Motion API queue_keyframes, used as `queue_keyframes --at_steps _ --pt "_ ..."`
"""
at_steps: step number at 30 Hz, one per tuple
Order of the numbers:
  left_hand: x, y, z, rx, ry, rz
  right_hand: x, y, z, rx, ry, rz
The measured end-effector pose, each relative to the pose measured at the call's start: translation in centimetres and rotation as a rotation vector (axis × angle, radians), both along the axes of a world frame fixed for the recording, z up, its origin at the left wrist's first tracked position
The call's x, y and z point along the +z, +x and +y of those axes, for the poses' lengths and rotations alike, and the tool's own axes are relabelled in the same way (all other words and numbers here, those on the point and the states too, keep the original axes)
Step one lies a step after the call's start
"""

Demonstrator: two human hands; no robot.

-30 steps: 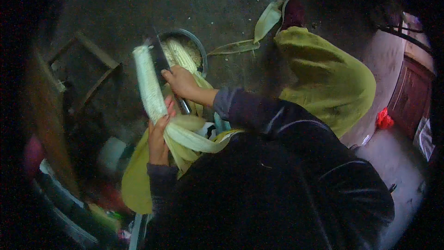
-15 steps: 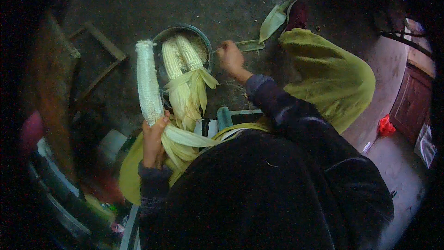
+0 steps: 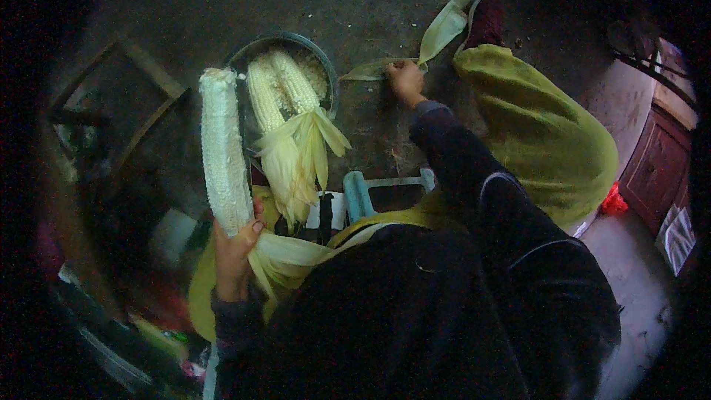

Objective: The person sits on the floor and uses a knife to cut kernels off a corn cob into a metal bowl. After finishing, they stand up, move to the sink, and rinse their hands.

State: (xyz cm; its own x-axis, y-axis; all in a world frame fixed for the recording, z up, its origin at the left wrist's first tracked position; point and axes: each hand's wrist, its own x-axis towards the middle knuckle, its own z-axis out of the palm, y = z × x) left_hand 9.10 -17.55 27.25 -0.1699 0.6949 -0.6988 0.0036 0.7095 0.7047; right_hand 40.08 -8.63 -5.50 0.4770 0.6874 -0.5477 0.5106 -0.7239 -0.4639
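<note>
While the left hand (image 3: 234, 261) grips a pale cob (image 3: 226, 155) at nine o'clock, the right hand (image 3: 406, 84) is over a husk (image 3: 444, 35) at one, its hold unclear. Two corn ears (image 3: 265, 95) overlap a bowl (image 3: 333, 85) at eleven.

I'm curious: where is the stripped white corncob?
In the head view, the stripped white corncob overlaps the left edge of the round metal basin, its lower end in the person's left hand.
</note>
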Motion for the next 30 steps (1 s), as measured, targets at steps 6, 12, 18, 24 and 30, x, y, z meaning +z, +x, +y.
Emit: queue_keyframes --at_steps 6,12,18,24,30 --pt "-0.2 -0.1 -1.5 0.056 0.016 -0.073 0.6 -1.1 -0.4 0.084 0.086 -0.158" --pt "-0.4 -1.0 -1.1 -0.021 -0.126 -0.009 0.6 -1.6 -1.0 0.018 0.227 -0.114" --pt "-1.7 -1.4 -1.6 -0.105 -0.076 0.033 0.8 -3.8 0.0 -0.028 0.532 0.403" --pt "-1.7 -1.4 -1.5 0.052 -0.074 -0.213 11.5 -11.7 2.0 0.616 0.426 0.196" --pt "-2.5 -1.6 -1.9 0.065 -0.030 -0.213 6.1 -4.8 6.3 0.346 0.392 0.149"
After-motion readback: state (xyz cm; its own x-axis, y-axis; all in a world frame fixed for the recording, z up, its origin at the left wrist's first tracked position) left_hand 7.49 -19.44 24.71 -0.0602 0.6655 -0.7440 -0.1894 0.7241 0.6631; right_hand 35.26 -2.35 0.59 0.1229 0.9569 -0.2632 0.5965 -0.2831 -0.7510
